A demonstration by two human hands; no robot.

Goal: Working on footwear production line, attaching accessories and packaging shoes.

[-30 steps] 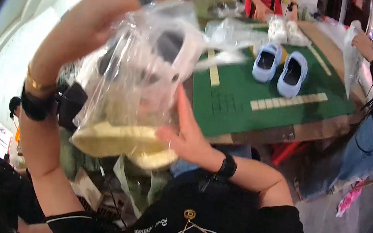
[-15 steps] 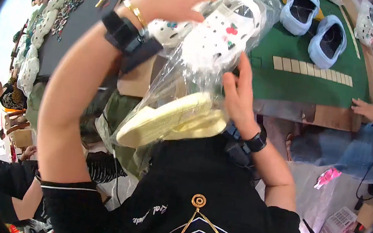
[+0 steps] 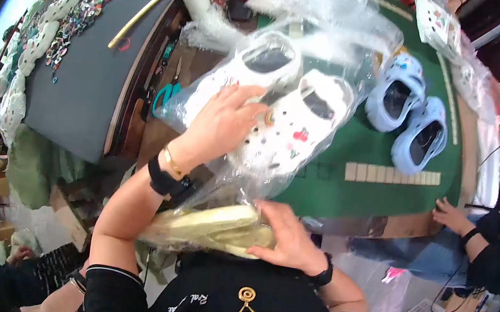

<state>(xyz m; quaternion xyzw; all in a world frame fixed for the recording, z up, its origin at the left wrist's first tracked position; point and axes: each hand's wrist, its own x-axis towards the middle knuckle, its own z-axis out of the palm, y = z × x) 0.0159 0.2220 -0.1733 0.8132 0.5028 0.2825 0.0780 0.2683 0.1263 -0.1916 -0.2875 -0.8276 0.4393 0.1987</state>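
Observation:
A pair of white clogs [image 3: 293, 137] with small coloured charms lies in a clear plastic bag [image 3: 168, 107] at the middle of the table. My left hand [image 3: 222, 124] rests on them, open, its fingers spread across the bag. Just in front, against my black shirt, is a pale yellow pair of clogs [image 3: 216, 230] under clear plastic. By their right end is my right hand [image 3: 291, 239], open, with thumb and fingers apart and touching the plastic. Blue clogs [image 3: 421, 136] stand uncovered on the green mat to the right.
A row of beige tiles [image 3: 392, 176] lies on the green mat [image 3: 351, 199]. Loose plastic [image 3: 336, 11] is heaped behind. Teal-handled scissors [image 3: 167, 96] lie left, beside a dark table [image 3: 107, 76] with many charms. Another person's hand [image 3: 451, 217] is at the right edge.
My left hand has come down onto the white clogs. My right hand has moved from beside the white clogs down to the yellow pair. The view has shifted, showing more of the table.

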